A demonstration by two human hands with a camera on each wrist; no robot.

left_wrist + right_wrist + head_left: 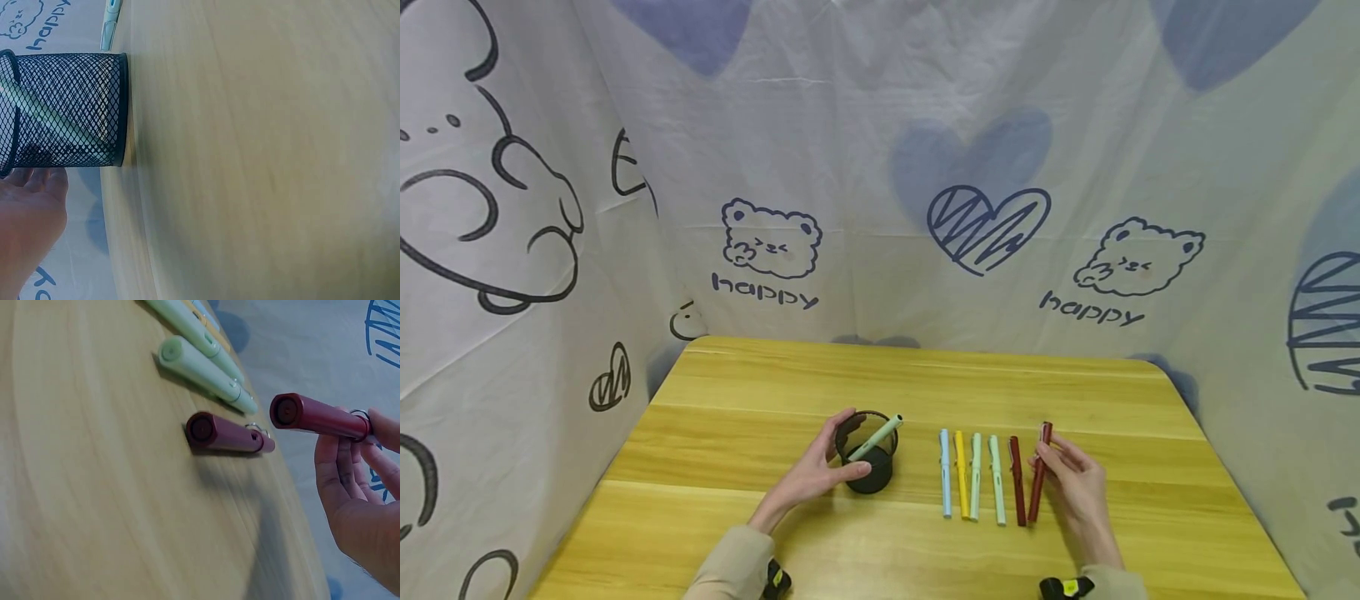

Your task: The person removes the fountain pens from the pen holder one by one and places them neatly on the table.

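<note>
My left hand holds a black mesh pen holder, its thumb at the near side and its fingers behind. A light green pen leans inside the holder, its upper end past the rim. With thumb and fingertips my right hand pinches a dark red pen. In the right wrist view this red pen is raised off the table. Beside it on the table lies another dark red pen, then two light green pens, a yellow pen and a light blue pen.
The pens lie in a row on a wooden table, to the right of the holder. White cloth printed with hearts and bears hangs behind the table and along its sides. A black wrist strap shows at the lower edge.
</note>
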